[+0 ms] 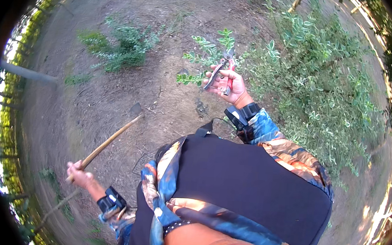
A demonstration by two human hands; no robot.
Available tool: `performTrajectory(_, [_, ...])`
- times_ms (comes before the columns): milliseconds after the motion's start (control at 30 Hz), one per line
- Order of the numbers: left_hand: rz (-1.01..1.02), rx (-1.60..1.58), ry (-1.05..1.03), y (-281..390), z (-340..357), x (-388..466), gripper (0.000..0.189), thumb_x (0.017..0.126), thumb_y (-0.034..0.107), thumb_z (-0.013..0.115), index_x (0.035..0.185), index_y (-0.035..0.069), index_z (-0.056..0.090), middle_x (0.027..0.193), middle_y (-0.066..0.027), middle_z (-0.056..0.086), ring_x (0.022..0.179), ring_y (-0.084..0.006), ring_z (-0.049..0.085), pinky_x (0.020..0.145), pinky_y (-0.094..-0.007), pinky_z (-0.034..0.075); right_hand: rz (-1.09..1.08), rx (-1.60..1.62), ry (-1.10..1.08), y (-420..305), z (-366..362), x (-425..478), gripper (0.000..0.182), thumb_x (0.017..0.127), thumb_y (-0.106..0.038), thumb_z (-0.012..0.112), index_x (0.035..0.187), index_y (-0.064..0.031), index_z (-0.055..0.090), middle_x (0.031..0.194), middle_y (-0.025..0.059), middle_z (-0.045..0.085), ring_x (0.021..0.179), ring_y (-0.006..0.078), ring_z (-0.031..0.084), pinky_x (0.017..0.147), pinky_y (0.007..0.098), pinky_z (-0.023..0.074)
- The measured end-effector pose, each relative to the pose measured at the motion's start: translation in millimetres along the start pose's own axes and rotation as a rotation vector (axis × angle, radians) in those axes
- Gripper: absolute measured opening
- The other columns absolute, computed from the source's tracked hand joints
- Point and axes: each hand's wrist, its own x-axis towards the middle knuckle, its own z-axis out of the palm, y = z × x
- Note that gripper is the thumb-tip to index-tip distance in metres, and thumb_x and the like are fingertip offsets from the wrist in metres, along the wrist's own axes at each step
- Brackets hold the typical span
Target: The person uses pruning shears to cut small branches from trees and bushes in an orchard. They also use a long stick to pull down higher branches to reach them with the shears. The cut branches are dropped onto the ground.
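Note:
My left hand (pixel 80 175), low at the left, is closed around the end of a wooden handle (pixel 112 138). The handle slants up to the right, and a dark metal blade (pixel 136 108), like that of a small hoe, shows at its far end over the soil. Pruning shears (pixel 228 69) with red on the handles lie across the palm of my right hand (pixel 231 85), their blades pointing away from me and their handles spread. Right beside the shears, variegated leafy sprigs (pixel 204 59) stick out past my right fingers; whether the fingers touch them cannot be told.
A large variegated shrub (pixel 310 76) spreads along the right, close to my right arm. A smaller green bush (pixel 126 48) grows at the upper left. Bare soil (pixel 170 96) with dry litter lies between them. A thin trunk (pixel 29 72) stands at the left edge.

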Motion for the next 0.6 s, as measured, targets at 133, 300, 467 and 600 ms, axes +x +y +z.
performTrajectory(133, [-0.032,-0.037,-0.107,-37.0,41.6,13.1,0.029,0.083,0.003,0.053,0.06,0.009,0.036,0.052,0.0017,0.036,0.047,-0.0092,0.036,0.051,-0.0252,0.039,-0.02,-0.039,0.125,2.8,-4.8,-7.7,0.036,0.079,-0.015,0.049,0.113,-0.0021,0.047,0.1,0.018,0.058,0.089,0.0335,0.059,0.078,0.0467,0.0488])
performTrajectory(300, [0.001,-0.055,-0.393,-56.1,102.4,61.0,0.028,0.083,0.003,0.053,0.06,0.009,0.037,0.051,0.002,0.035,0.045,-0.0075,0.033,0.047,-0.0235,0.036,-0.089,0.085,0.231,17.1,-29.4,-38.0,0.037,0.08,-0.02,0.048,0.11,0.0009,0.05,0.097,0.018,0.059,0.087,0.0327,0.059,0.076,0.0461,0.0481])
performTrajectory(467, [-0.028,-0.054,-0.5,-60.4,181.7,98.9,0.028,0.083,0.003,0.053,0.06,0.009,0.038,0.051,0.003,0.033,0.044,-0.0065,0.031,0.044,-0.023,0.033,-0.292,0.124,0.316,14.2,-32.7,-65.0,0.036,0.08,-0.02,0.046,0.11,0.0003,0.05,0.094,0.0177,0.06,0.084,0.0327,0.059,0.077,0.0445,0.0482])
performTrajectory(600, [-0.083,-0.028,-0.595,-62.3,229.2,112.6,0.029,0.083,0.004,0.053,0.06,0.01,0.038,0.051,0.0032,0.033,0.044,-0.0064,0.03,0.043,-0.0226,0.031,-0.346,0.14,0.339,16.3,-40.5,-75.6,0.035,0.08,-0.021,0.046,0.106,0.001,0.052,0.096,0.0179,0.059,0.088,0.0341,0.058,0.078,0.0455,0.0468])
